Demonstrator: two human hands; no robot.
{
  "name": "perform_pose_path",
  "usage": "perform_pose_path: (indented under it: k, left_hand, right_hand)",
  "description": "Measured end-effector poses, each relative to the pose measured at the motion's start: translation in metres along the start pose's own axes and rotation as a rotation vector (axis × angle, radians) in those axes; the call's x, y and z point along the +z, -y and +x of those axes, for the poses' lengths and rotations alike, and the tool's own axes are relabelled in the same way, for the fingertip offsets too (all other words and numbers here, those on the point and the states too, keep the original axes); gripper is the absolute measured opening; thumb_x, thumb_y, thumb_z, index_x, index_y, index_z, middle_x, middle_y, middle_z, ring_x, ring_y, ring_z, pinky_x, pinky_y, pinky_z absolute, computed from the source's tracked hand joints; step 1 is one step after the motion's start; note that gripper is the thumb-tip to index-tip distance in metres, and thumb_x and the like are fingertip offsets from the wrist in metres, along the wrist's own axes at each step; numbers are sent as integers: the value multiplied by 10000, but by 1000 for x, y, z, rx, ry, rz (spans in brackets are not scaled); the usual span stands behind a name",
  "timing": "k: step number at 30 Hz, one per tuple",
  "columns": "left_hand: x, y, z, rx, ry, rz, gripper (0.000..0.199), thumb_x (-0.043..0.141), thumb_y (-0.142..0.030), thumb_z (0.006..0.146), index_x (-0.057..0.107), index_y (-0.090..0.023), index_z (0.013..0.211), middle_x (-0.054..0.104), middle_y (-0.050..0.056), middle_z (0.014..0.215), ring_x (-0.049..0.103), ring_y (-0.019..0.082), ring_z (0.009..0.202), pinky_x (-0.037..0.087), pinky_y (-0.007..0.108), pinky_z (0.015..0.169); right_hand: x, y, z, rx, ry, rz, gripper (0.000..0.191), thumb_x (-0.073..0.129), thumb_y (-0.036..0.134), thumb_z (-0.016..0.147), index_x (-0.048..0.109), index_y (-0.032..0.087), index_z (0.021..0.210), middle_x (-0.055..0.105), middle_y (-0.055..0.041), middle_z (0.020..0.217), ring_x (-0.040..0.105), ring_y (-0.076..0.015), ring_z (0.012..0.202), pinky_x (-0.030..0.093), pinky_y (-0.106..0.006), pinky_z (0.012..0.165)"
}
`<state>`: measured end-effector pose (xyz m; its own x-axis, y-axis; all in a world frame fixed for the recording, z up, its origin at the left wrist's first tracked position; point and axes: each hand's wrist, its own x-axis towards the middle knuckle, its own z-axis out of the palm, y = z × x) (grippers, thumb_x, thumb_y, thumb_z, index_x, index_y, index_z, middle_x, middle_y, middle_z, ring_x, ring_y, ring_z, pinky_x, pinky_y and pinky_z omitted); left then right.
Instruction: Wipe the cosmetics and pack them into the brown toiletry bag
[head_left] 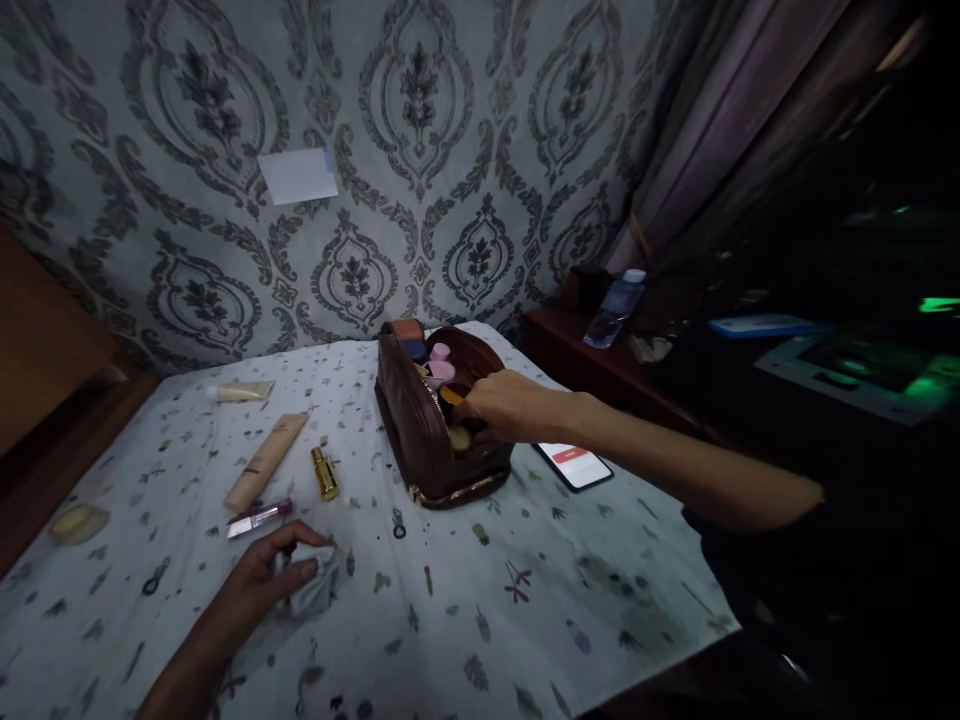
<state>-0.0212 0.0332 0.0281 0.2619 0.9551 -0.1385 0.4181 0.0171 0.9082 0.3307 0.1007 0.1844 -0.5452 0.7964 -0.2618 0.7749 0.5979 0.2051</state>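
Note:
A brown toiletry bag (409, 430) stands unzipped on the patterned cloth, with pink-lidded and other small containers inside. My right hand (501, 405) reaches into its opening from the right; the fingertips are hidden among the contents, so their grip does not show. Resting on the cloth, my left hand (281, 570) has its thumb and fingers closed round a crumpled white cloth (315, 580). Just beyond that hand lie a lip gloss tube (259, 518), a small gold bottle (325, 473) and a long beige squeeze tube (266, 462).
A pale cream tube (244, 391) lies farther back, and a yellowish rounded item (79, 523) at the left edge. Right of the bag is a phone (576, 462) with a lit screen. A water bottle (616, 308) leans on the dark red ledge (559, 335). Patterned wall behind.

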Motion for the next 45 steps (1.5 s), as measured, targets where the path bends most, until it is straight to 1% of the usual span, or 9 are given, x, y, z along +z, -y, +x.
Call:
perform_pose_path:
  k: [10,19,24,28,31,35,38,41,45]
  left_hand:
    - [-1,-2,0,-17,65,-76,293,716,-498,732,686,-245,877,682,15,887,598,229,866,451,315,809]
    - [-1,2,2,-10,94,-76,315,712,-502,736,685,-235,901,680,26,906,604,232,885,465,323,817]
    - [-1,-5,1,-3,72,-73,306,731,-476,710,688,-219,870,685,30,911,605,236,901,456,323,839]
    - [0,-13,0,-3,91,-91,332,728,-484,706,681,-202,876,665,21,852,592,216,839,451,307,796]
    - [0,-15,0,-5,104,-127,365,730,-500,698,671,-192,887,657,23,847,582,206,815,448,294,757]
    - [0,-12,-2,2,116,-150,373,723,-508,707,667,-191,895,662,35,860,581,205,811,447,288,739]
    - [0,-10,-3,4,103,-126,353,722,-505,710,673,-201,884,662,29,852,581,205,810,449,287,748]
    - [0,-9,-2,4,103,-88,347,716,-519,711,680,-218,880,659,21,855,583,209,815,454,284,746]
    - [0,-3,1,0,105,-69,363,707,-545,713,681,-229,889,663,28,875,583,226,842,458,299,747]
  right_hand:
    - [8,-11,-4,-42,-74,144,450,619,181,791,657,261,1232,734,-59,916,663,-199,816,333,-260,613]
    - [5,-6,-3,-63,-13,112,361,586,138,794,728,270,1098,742,-55,932,661,-193,837,351,-263,631]
    - [8,-13,-4,-54,-38,152,355,598,165,806,709,290,1119,742,-30,937,661,-191,841,328,-256,600]
    - [3,-5,-10,62,-273,152,277,506,234,901,707,236,1092,734,-59,971,652,-205,845,370,-270,646]
    - [-4,25,-11,95,-527,213,317,410,286,965,696,208,1077,722,-78,975,639,-208,860,401,-278,700]
    - [-7,64,-7,-65,-609,220,382,350,322,992,698,180,927,685,-86,836,602,-180,752,379,-273,657]
    - [-5,54,-3,127,-676,199,351,379,306,979,682,162,878,662,-90,851,579,-177,760,350,-269,631]
    - [-2,20,-3,229,-559,184,207,516,255,903,702,169,877,644,-88,912,565,-197,863,341,-264,648]
    - [3,-11,-2,-23,-240,170,205,684,211,756,746,216,951,624,-75,963,535,-226,962,362,-282,743]
